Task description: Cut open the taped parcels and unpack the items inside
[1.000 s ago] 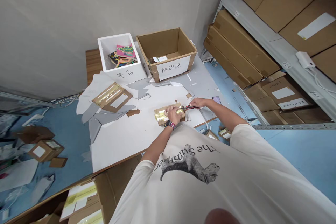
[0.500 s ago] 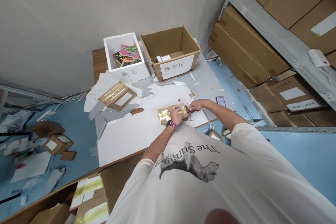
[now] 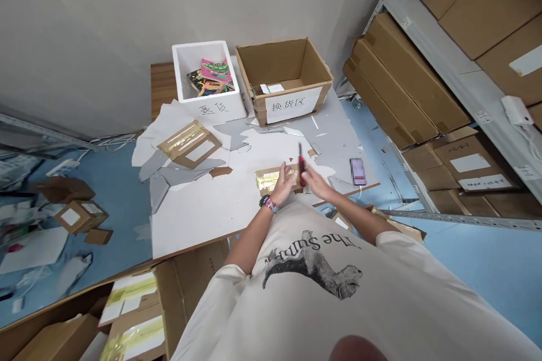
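A small cardboard box (image 3: 266,179) with shiny yellowish tape lies on the white table covering, near the table's front edge. Over its right part is my left hand (image 3: 284,183), fingers apart and holding nothing; whether it touches the box is unclear. My right hand (image 3: 314,181), just right of the box, grips a red and black utility knife (image 3: 301,166), its dark tip pointing away from me. A flat taped cardboard package (image 3: 190,145) with a white label lies farther left.
Behind stand a white foam box (image 3: 212,108) holding colourful booklets and an open cardboard carton (image 3: 262,113). A phone (image 3: 358,171) lies at the table's right edge. Shelves (image 3: 449,51) with cartons rise at right; a large carton (image 3: 178,287) is at front left.
My left hand has opened and lifted off the box top. The knife has come up from the box's right end and now points away from me. The camera view has shifted slightly.
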Available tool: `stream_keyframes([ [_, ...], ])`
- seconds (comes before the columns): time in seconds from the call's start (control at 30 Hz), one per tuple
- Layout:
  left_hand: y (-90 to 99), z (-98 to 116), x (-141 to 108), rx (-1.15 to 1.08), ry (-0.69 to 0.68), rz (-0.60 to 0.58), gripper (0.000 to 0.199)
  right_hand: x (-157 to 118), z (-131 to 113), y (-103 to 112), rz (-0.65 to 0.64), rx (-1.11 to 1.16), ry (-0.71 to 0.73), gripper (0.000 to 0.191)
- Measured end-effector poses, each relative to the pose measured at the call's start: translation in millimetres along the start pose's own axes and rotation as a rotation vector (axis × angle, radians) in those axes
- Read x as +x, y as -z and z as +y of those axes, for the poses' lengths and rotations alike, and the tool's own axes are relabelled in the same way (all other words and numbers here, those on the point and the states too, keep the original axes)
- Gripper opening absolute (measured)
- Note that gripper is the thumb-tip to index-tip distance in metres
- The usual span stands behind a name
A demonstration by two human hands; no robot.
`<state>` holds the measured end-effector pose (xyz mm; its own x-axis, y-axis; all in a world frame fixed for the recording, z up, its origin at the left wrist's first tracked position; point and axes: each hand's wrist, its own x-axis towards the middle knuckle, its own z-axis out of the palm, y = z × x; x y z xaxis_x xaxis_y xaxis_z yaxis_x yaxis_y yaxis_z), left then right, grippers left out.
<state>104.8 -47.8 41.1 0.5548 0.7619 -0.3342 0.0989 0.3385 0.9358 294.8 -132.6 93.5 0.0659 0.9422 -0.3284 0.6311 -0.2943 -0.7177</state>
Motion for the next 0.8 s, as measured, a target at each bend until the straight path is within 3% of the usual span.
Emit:
stream_keyframes([
  [0.07,24.0,-0.7,-8.4,-0.145,0.13,0.033,0.08,5.7,-25.9,-32.3,-0.065,0.008,0.106,0.054],
  [0.17,78.9,-4.1,-26.0,-0.348,0.236,0.285,0.059,22.5,-51.9,-60.5,-0.035,-0.163,0.168,0.044],
  [0.27,132.3,-10.6,-48.0,-0.52,0.197,0.531,0.042,42.9,-64.3,-75.3,0.005,-0.407,0.16,0.063],
  [0.33,155.2,-15.8,-62.0,-0.566,0.173,0.6,0.044,53.8,-68.3,-82.5,-0.026,-0.495,0.143,0.076],
  [0.4,166.3,-20.4,-73.0,-0.515,0.169,0.616,0.051,60.9,-70.3,-87.7,-0.065,-0.52,0.131,0.075],
  [0.5,169.3,-23.4,-80.7,-0.251,0.158,0.541,0.058,64.4,-70.2,-90.9,-0.127,-0.526,0.094,0.064],
  [0.7,177.6,-13.0,-66.2,0.461,0.02,0.07,0.046,58.3,-65.1,-83.9,-0.141,-0.512,0.186,0.031],
  [0.8,190.4,-6.4,-51.8,0.702,0.024,0.042,0.041,58.0,-66.4,-80.8,-0.155,-0.533,0.192,0.029],
])
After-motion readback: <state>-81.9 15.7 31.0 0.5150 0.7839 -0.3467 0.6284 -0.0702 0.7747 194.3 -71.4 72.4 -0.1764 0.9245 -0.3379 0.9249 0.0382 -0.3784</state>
